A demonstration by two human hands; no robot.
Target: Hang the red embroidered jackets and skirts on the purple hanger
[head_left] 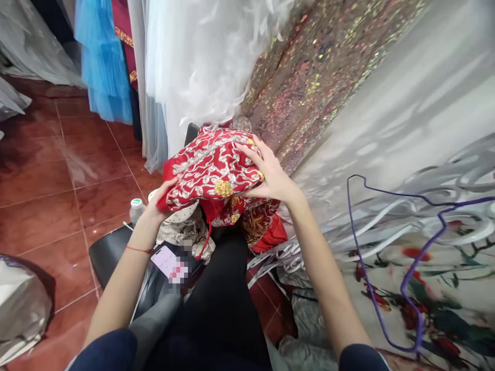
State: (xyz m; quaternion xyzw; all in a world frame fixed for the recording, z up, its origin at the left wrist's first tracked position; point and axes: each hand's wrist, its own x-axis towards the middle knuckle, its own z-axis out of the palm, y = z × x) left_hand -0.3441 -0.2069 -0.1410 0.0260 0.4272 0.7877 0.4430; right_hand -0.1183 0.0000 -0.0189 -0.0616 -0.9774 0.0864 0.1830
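Note:
A red garment (209,165) with silver sequin scrollwork and gold flower motifs lies bunched over my lap. My left hand (159,200) grips its left edge, the fingers partly hidden by the fabric. On the opposite side my right hand (270,172) holds the cloth, fingers spread across the top and thumb lower down. A red cord (209,239) hangs from the garment's underside. Below my right hand, more red fabric with gold embroidery (257,226) rests against my leg.
A phone (170,264), a dotted cloth (185,226) and a white-capped bottle (136,210) are beside a black seat (110,252) at left. A purple hanger (406,278) stands out at right. White gowns (201,56) and a sequined dress (309,77) hang ahead.

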